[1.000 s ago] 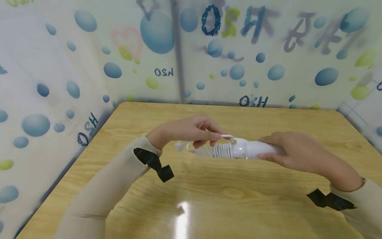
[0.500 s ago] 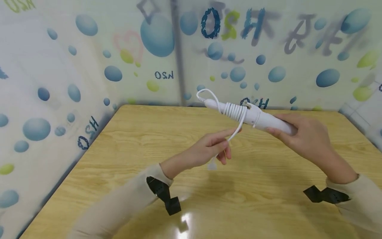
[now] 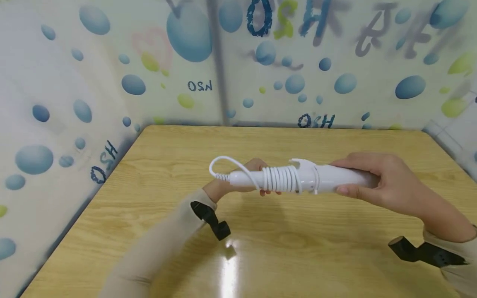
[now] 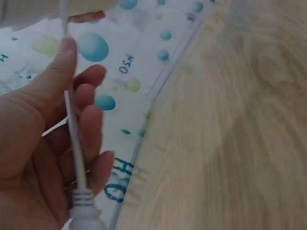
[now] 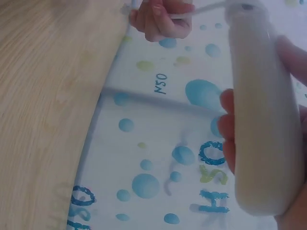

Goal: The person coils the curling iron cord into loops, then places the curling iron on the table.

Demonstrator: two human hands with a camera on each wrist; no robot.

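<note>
My right hand (image 3: 395, 184) grips the thick rounded end of a white wand-shaped electric appliance (image 3: 331, 178) with a thumb lever (image 3: 303, 163), like a curling iron. It is held level above the table. Several coils of its white power cord (image 3: 281, 179) wrap the narrower part, and a loop of cord bows out at the left end. Partly hidden behind the appliance in the head view, my left hand (image 4: 29, 124) pinches the free stretch of cord between thumb and fingers. The plug (image 4: 87, 218) hangs below that hand in the left wrist view.
A wooden table (image 3: 179, 157) lies under both hands, with a bright reflection near its front. Walls (image 3: 242, 74) printed with blue and green bubbles stand behind and to the left. Black camera straps sit on both sleeves.
The appliance tilted up, then came back down to level. My left hand first worked above it, swung below with the cord, and is now behind it.
</note>
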